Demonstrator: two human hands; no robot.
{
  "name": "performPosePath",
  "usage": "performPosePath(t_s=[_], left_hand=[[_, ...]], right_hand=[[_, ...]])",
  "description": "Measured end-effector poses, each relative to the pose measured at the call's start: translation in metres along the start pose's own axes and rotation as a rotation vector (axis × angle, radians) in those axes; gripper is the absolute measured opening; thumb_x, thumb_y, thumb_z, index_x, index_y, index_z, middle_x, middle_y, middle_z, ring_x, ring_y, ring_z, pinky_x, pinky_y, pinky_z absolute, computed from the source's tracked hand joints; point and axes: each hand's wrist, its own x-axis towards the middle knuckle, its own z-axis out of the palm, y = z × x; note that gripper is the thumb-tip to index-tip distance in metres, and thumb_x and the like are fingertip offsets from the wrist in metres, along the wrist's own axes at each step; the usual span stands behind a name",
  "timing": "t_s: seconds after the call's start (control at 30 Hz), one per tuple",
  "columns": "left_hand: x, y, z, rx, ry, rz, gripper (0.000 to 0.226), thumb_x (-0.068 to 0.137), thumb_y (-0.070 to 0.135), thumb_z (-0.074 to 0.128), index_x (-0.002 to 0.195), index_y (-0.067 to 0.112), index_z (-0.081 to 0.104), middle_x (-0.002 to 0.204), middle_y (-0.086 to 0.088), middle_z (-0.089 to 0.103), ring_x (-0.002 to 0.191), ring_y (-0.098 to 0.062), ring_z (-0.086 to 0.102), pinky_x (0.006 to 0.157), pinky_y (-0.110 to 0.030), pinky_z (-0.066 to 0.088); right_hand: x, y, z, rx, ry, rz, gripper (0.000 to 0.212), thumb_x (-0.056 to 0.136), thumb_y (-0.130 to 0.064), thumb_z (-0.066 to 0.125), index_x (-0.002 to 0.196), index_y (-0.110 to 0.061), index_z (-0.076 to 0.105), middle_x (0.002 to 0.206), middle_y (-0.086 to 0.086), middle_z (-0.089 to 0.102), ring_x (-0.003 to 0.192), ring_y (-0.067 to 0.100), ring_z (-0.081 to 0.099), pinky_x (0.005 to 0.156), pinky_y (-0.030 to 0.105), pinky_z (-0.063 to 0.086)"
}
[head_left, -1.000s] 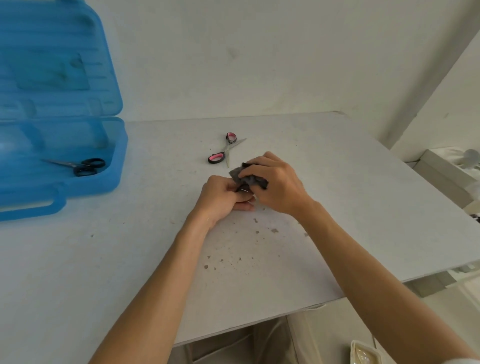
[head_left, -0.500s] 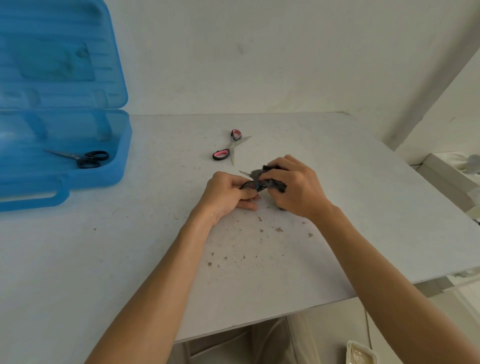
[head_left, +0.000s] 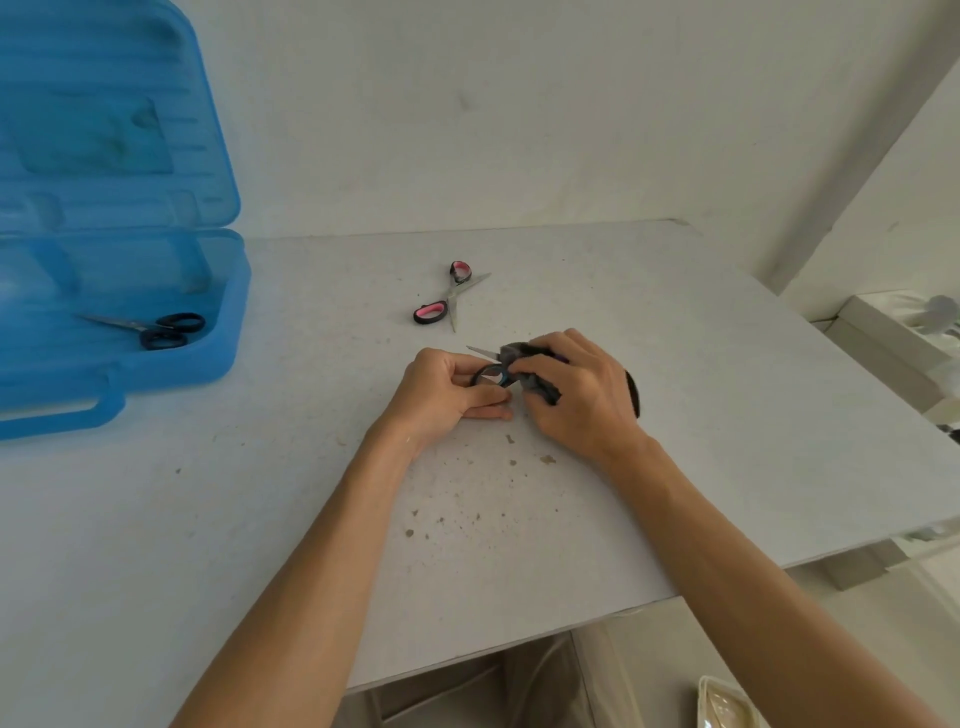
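Note:
My left hand (head_left: 441, 387) grips the dark handle ring of a pair of scissors (head_left: 488, 375) just above the grey table (head_left: 675, 415). The blade tip of these scissors pokes out towards the back left. My right hand (head_left: 576, 395) holds a dark grey cloth (head_left: 540, 387) pressed against the scissors, and most of the scissors are hidden under the cloth and my fingers.
A pair of pink-handled scissors (head_left: 447, 299) lies open on the table behind my hands. An open blue plastic case (head_left: 228, 312) stands at the left, with black-handled scissors (head_left: 156, 330) inside. Small dark specks dot the table near me. A wall closes the back.
My right hand with the cloth has slid rightward along the scissors, uncovering the handle ring and blade tip. My left hand has stayed in place.

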Motion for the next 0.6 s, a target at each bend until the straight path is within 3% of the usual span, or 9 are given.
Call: performPosePath(t_s=[0.1,0.27,0.4,0.53,0.6], left_hand=[[-0.001,-0.002,-0.003,0.075,0.0,0.063,0.027,0.086,-0.003,0.076,0.112,0.004,0.077,0.102,-0.011,0.08,0.098,-0.023,0.077,0.083,-0.033,0.063],[-0.003,0.0,-0.003,0.04,-0.054,0.04,0.035,0.086,-0.01,0.073,0.118,0.002,0.073,0.104,-0.014,0.079,0.1,-0.025,0.077,0.087,-0.029,0.061],[-0.003,-0.002,-0.002,0.084,-0.023,0.084,0.029,0.087,-0.008,0.074,0.114,0.002,0.075,0.103,-0.012,0.08,0.1,-0.023,0.077,0.083,-0.03,0.062],[-0.004,0.0,0.0,0.029,-0.028,0.051,0.035,0.087,-0.012,0.071,0.119,0.002,0.072,0.101,-0.011,0.08,0.096,-0.023,0.078,0.081,-0.026,0.062],[-0.005,0.0,0.0,0.055,-0.019,0.068,0.033,0.086,-0.011,0.072,0.116,0.002,0.074,0.1,-0.01,0.08,0.095,-0.021,0.078,0.081,-0.026,0.062]], right_hand=[[-0.001,-0.018,0.007,0.103,-0.024,-0.144,0.015,0.088,-0.013,0.068,0.097,-0.012,0.081,0.105,0.004,0.075,0.085,0.023,0.065,0.07,0.031,0.053],[0.002,-0.002,0.006,0.063,0.03,0.019,0.02,0.085,-0.011,0.065,0.097,-0.013,0.08,0.102,0.001,0.075,0.086,0.024,0.065,0.063,0.039,0.055],[0.001,-0.016,0.005,0.156,-0.061,-0.113,0.019,0.089,-0.014,0.064,0.098,-0.014,0.08,0.106,0.001,0.076,0.086,0.021,0.064,0.07,0.032,0.054],[0.003,-0.004,0.002,0.102,-0.01,0.04,0.022,0.08,-0.008,0.067,0.098,-0.015,0.078,0.1,-0.002,0.075,0.085,0.022,0.063,0.063,0.039,0.055],[0.003,-0.009,0.002,0.111,-0.017,-0.01,0.02,0.084,-0.01,0.065,0.098,-0.014,0.079,0.101,-0.001,0.075,0.083,0.022,0.064,0.063,0.038,0.054]])
